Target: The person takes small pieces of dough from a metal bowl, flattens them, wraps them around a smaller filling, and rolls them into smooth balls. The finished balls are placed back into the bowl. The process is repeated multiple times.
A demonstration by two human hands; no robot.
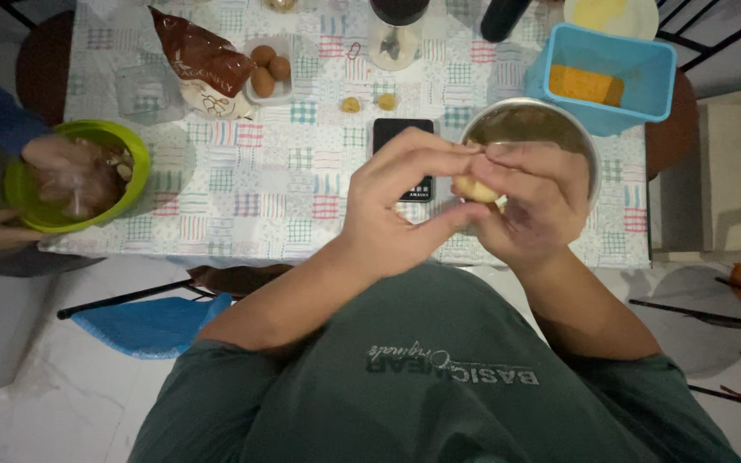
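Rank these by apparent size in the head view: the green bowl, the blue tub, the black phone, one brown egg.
1. Blue tub and green bowl: look alike, so unranked.
2. Black phone, partly hidden by the left hand.
3. Brown egg.

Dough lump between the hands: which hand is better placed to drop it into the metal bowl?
Right, probably. The right hand cradles the dough lump directly over the metal bowl; the left hand only pinches it from the side, off the bowl.
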